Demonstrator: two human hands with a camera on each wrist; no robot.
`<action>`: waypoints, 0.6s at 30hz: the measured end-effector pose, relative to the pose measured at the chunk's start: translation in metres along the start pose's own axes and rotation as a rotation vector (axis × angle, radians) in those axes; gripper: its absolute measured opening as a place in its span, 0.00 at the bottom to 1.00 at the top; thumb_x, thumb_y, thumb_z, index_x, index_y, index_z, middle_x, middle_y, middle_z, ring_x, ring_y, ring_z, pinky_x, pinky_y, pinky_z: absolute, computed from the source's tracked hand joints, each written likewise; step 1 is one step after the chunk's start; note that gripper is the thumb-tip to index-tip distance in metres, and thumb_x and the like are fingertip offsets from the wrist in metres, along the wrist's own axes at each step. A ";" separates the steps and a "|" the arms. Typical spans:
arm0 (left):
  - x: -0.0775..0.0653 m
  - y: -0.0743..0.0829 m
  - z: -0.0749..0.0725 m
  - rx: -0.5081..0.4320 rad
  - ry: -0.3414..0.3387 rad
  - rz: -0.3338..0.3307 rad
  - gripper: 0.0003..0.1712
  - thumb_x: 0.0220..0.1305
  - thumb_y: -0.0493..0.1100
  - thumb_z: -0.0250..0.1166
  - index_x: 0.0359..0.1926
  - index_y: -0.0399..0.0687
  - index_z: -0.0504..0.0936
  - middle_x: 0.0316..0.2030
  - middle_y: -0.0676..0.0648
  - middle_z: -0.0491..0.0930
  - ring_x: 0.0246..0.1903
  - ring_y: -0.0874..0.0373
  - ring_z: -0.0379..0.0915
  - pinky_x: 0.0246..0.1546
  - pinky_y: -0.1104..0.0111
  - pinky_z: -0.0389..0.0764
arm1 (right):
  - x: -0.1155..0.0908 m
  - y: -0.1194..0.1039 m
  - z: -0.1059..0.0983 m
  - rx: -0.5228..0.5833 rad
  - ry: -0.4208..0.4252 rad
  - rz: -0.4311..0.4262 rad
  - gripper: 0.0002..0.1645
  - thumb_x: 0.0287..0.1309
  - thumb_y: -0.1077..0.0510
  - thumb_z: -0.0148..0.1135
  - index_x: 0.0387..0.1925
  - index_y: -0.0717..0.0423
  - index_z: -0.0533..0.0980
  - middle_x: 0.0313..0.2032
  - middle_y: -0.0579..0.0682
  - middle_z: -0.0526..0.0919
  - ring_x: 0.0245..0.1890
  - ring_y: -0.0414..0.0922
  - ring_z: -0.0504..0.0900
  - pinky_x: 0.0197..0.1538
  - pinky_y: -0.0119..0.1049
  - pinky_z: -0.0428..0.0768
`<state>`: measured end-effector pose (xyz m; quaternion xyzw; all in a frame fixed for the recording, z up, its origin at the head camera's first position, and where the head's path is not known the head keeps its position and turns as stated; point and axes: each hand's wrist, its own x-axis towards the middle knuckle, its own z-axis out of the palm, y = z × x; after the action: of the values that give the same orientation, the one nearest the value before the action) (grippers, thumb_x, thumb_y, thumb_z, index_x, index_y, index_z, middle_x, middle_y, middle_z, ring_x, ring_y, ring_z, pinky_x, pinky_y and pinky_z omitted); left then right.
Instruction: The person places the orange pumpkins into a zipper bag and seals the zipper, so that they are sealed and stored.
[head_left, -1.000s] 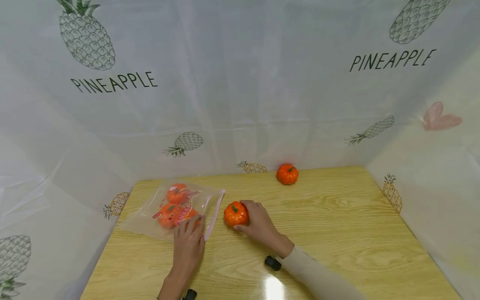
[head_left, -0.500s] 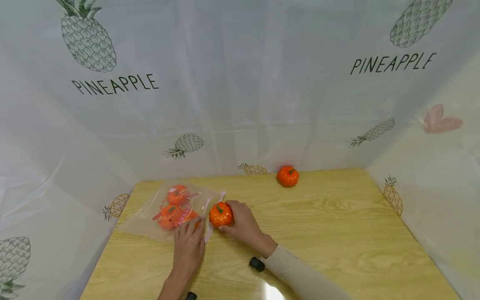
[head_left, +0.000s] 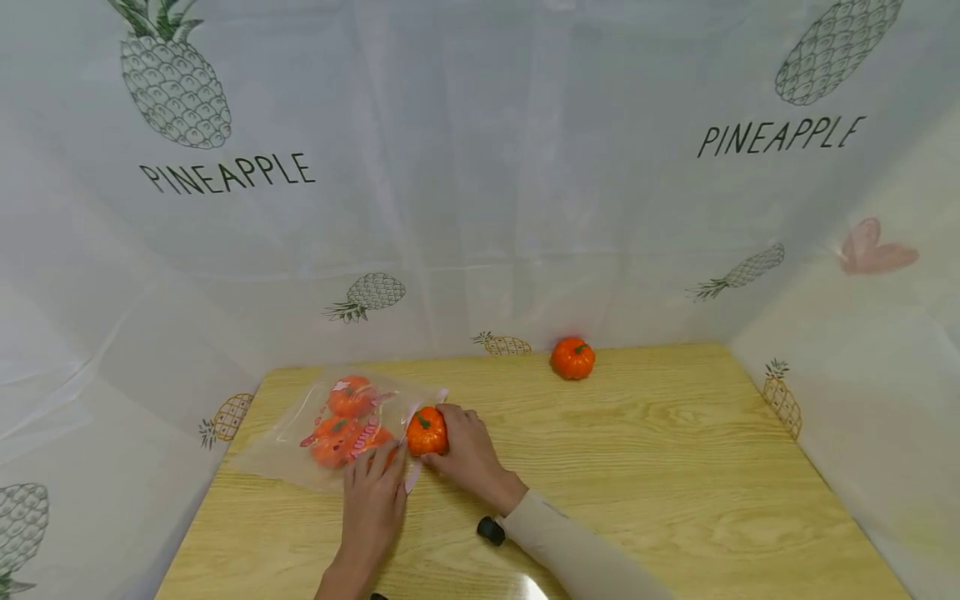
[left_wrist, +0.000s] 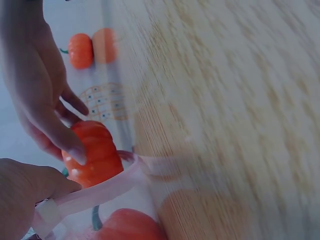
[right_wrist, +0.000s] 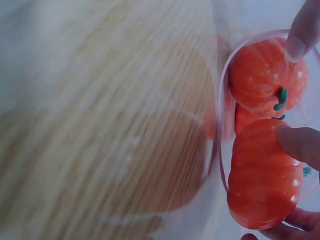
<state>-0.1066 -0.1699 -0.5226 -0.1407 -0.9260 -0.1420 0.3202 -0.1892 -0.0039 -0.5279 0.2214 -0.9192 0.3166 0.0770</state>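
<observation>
A small orange pumpkin with a green stem (head_left: 427,432) is in my right hand (head_left: 472,454), gripped between thumb and fingers. It sits at the mouth of a clear zip bag (head_left: 300,462) lying on the table. My left hand (head_left: 372,500) pinches the bag's pink-edged rim; in the left wrist view that rim (left_wrist: 110,185) stands lifted and parted. Several similar pumpkins (head_left: 335,440) lie inside the bag. In the right wrist view, the held pumpkin (right_wrist: 265,175) overlaps the opening, with a bagged pumpkin (right_wrist: 267,72) behind it.
Another orange pumpkin (head_left: 573,358) stands at the table's back edge, right of centre. The wooden table (head_left: 637,450) is enclosed at the back and sides by a pale curtain (head_left: 480,192) printed with pineapples.
My right hand has carried the pumpkin leftward across the table to the bag's mouth. My left hand has stayed at the bag's rim.
</observation>
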 end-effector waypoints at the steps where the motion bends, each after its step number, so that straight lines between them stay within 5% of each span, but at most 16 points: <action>1: 0.000 0.000 0.000 -0.001 0.001 0.000 0.32 0.43 0.24 0.77 0.55 0.34 0.88 0.52 0.41 0.83 0.51 0.40 0.73 0.50 0.47 0.71 | 0.001 -0.001 0.001 -0.007 0.000 0.004 0.46 0.54 0.50 0.83 0.68 0.62 0.71 0.59 0.57 0.82 0.55 0.54 0.80 0.60 0.50 0.79; 11: -0.001 0.001 0.000 -0.009 0.006 -0.001 0.33 0.42 0.23 0.78 0.55 0.33 0.88 0.52 0.41 0.83 0.50 0.40 0.73 0.50 0.48 0.71 | -0.001 -0.007 0.004 -0.084 0.023 -0.021 0.43 0.56 0.48 0.81 0.67 0.61 0.73 0.59 0.62 0.78 0.56 0.58 0.80 0.61 0.53 0.80; 18: -0.001 0.001 -0.001 -0.023 0.019 0.004 0.34 0.41 0.23 0.78 0.56 0.33 0.87 0.52 0.41 0.83 0.50 0.40 0.73 0.50 0.48 0.70 | -0.007 -0.004 0.004 -0.102 0.066 0.057 0.41 0.52 0.46 0.83 0.59 0.64 0.75 0.48 0.58 0.82 0.47 0.54 0.82 0.54 0.50 0.82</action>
<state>-0.1056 -0.1696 -0.5224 -0.1448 -0.9209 -0.1535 0.3277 -0.1811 -0.0066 -0.5314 0.1803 -0.9369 0.2787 0.1095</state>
